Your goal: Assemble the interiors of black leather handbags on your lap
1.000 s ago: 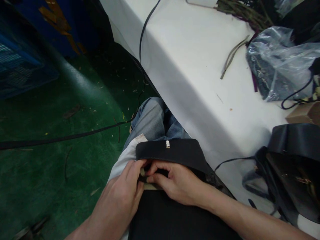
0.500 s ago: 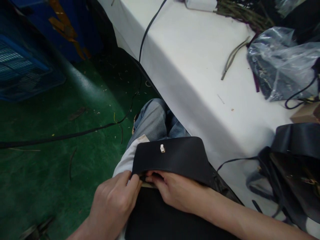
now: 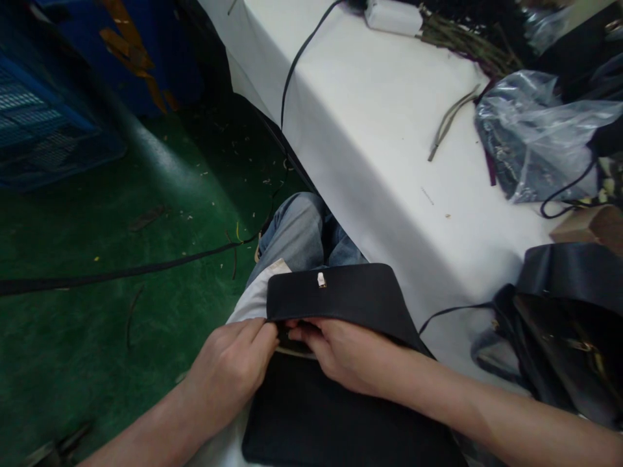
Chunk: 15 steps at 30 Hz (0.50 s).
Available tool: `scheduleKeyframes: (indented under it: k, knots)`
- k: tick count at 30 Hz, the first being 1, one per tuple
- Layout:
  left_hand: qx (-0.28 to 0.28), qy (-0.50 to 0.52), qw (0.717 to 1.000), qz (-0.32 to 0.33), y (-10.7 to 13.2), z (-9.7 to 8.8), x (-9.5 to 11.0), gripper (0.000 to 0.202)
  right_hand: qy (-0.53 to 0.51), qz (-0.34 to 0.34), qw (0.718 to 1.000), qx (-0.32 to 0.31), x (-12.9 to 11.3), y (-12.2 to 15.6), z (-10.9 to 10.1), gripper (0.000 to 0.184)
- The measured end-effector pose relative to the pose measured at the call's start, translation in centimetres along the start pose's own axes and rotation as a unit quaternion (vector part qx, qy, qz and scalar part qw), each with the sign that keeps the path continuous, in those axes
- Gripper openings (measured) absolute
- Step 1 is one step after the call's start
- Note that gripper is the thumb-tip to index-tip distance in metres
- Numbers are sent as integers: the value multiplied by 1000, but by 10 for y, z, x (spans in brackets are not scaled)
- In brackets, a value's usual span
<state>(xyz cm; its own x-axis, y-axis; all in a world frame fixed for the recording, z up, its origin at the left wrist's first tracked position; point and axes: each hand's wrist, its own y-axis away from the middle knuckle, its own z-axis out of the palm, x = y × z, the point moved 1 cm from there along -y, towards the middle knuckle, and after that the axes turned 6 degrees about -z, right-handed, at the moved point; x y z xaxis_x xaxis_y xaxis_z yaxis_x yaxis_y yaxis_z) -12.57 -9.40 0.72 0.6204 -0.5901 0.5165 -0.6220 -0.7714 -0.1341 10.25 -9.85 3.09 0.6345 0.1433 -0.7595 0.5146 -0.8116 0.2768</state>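
Note:
A black handbag (image 3: 341,415) lies across my lap, its flap (image 3: 360,288) raised toward my knees and a small clasp (image 3: 321,280) near the flap's far edge. My left hand (image 3: 238,357) pinches the bag at the left end of its opening. Fingers of my right hand (image 3: 335,353) reach into that opening under the flap, bent together beside the left fingertips. The bag's edge hides what the right fingertips hold, if anything. A strip of white cloth (image 3: 250,298) shows under the bag, over the jeans (image 3: 294,227).
A white-covered table (image 3: 370,130) runs along the right, bearing a clear plastic bag (image 3: 545,136), thin strips (image 3: 450,123) and another black bag (image 3: 569,324). A black cable (image 3: 121,275) crosses the green floor (image 3: 160,344). Blue crates (image 3: 48,136) stand at upper left.
The view has shifted slightly. Both hands stay at the bag's opening, which gapes a little wider; more of the bag's near edge and of the left forearm shows.

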Motion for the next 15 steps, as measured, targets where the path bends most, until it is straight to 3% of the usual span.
scheduleKeyframes:
  k: [4, 8, 15]
  knots:
    - [4, 3, 999, 50, -3, 4, -4, 27, -12, 55, 998, 5, -3, -6, -9, 21]
    - [19, 13, 999, 26, -6, 12, -6, 27, 10, 121, 992, 16, 0, -13, -15, 20]
    - [38, 6, 999, -6, -6, 19, -4, 27, 30, 74, 996, -35, 19, -31, -10, 24]
